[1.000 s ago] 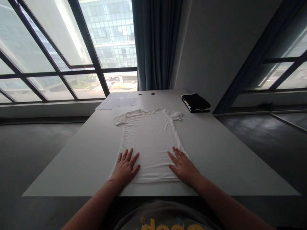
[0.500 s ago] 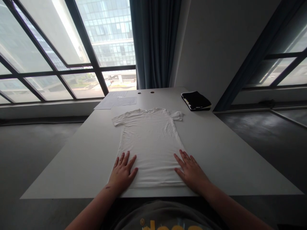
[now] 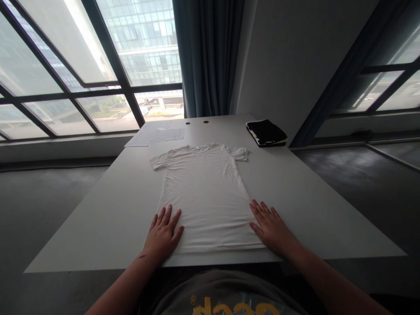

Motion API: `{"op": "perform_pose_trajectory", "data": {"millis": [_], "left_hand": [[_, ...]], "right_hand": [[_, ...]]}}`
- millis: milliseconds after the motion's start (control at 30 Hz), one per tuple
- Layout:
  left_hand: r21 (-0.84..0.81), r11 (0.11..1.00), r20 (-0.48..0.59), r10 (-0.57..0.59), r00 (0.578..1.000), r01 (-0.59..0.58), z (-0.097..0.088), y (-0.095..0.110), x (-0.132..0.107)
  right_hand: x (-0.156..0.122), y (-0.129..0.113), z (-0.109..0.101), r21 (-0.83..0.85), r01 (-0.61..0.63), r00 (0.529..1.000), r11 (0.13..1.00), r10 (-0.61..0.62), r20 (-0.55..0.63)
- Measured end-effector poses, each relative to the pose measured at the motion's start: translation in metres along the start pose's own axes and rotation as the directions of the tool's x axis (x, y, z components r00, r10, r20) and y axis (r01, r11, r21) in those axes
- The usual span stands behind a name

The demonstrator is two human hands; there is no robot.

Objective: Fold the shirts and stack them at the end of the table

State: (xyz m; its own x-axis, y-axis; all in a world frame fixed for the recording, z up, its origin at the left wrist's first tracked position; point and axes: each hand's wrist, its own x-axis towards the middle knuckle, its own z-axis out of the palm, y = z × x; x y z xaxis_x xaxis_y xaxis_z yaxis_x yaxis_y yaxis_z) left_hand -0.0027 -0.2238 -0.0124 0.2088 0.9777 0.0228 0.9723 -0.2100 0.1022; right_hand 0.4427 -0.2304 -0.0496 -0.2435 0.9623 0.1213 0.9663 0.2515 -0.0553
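Observation:
A white T-shirt (image 3: 206, 192) lies spread out on the white table (image 3: 108, 218), collar at the far end and hem near the front edge. Light wrinkles run across its lower part and near the right sleeve. My left hand (image 3: 164, 232) rests flat on the shirt's lower left side, fingers apart. On the opposite side, my right hand (image 3: 274, 229) lies flat with spread fingers at the lower right edge, fingertips at the fabric's side. Both hands cover parts of the side seams and the hem's corners.
Paper sheets (image 3: 154, 134) lie at the table's far left. A folded black cloth-like bundle (image 3: 266, 132) sits at the far right. Two small round holes or discs (image 3: 206, 122) show near the back edge. Beyond stand a blue curtain (image 3: 208, 57) and windows (image 3: 151, 43).
My right hand has slid outward to the right, toward the shirt's side edge. My left hand stays nearly in place on the fabric. The view has shifted slightly.

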Motion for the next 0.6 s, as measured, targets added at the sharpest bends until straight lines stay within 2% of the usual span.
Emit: {"op": "perform_pose_trajectory", "data": {"millis": [167, 333, 400, 467, 600], "left_hand": [[-0.002, 1.0, 0.016, -0.011, 1.0, 0.011, 0.001, -0.003, -0.004], [0.026, 1.0, 0.027, 0.003, 1.0, -0.003, -0.004, -0.007, 0.003], [0.04, 0.998, 0.0, 0.043, 0.999, -0.043, -0.012, -0.003, 0.02], [0.041, 0.994, -0.036, 0.1, 0.994, -0.098, -0.02, 0.007, 0.046], [0.022, 0.98, -0.034, 0.201, 0.979, -0.2, -0.031, 0.051, 0.118]], "right_hand": [[-0.003, 0.008, -0.004, -0.015, 0.007, 0.998, 1.0, -0.006, 0.062], [0.014, 0.018, -0.009, 0.035, 0.029, 0.999, 0.999, -0.029, 0.015], [0.036, 0.029, -0.008, 0.064, 0.012, 1.0, 0.998, -0.012, 0.001], [0.068, 0.042, -0.006, 0.087, -0.041, 0.999, 0.995, 0.041, 0.008], [0.147, 0.066, 0.0, 0.121, -0.203, 0.978, 0.972, 0.207, -0.021]]}}
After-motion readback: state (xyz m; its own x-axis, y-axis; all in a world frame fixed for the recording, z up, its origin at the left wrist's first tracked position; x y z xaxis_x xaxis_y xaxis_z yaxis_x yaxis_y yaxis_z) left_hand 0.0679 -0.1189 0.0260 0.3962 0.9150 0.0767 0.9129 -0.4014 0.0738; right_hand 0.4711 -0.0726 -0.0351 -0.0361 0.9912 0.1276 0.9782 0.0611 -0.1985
